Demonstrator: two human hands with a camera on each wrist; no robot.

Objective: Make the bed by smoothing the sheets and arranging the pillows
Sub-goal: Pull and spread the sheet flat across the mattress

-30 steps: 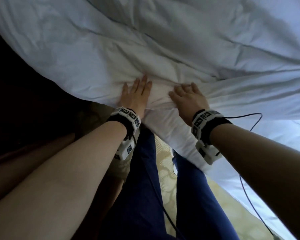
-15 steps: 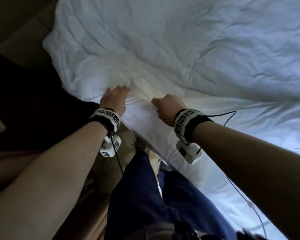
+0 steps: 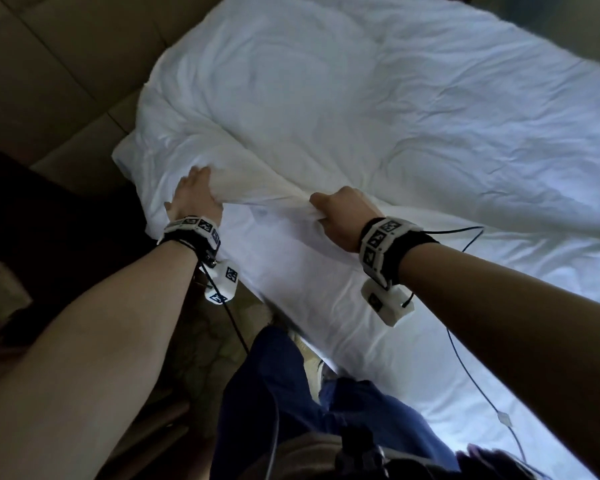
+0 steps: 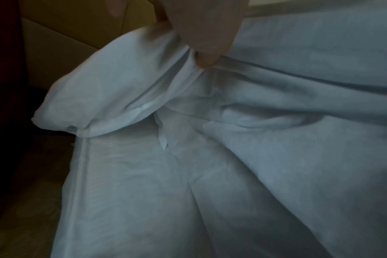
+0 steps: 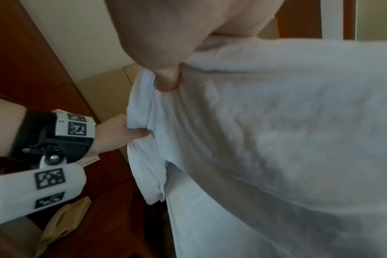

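Left hand [image 3: 194, 199] clamps the edge of the white duvet [image 3: 413, 109] near the bed's corner, fingers curled into the fabric; in the right wrist view the thumb is tucked under a bunched fold with the cloth wrapped over it. Right hand [image 3: 340, 220] is a closed fist pinching the same duvet edge, a short stretch further along the side of the bed. Between the two hands the edge is lifted and pulled taut into a ridge. Both wrists wear black bands with white marker blocks [image 3: 383, 237], a white camera pod [image 3: 387, 304] hanging under each, thin black cable [image 3: 461, 233] trailing over the bed from the right one.

Below the lifted edge lies the flat white sheet [image 3: 326, 299] covering the mattress, running toward the person. Duvet itself covers most of the bed top, wrinkled, with creases fanning out from the grip points. Its corner [image 3: 136, 150] sits puffed up by the beige padded headboard [image 3: 66, 64]. No pillow can be made out in any view.

Person stands at the bed's side, blue trousers [image 3: 284, 393] against the mattress edge, patterned floor [image 3: 201, 341] underneath. In the right wrist view, reddish wood furniture [image 5: 29, 57] to the left, a tan paper packet [image 5: 62, 221] lying on it.
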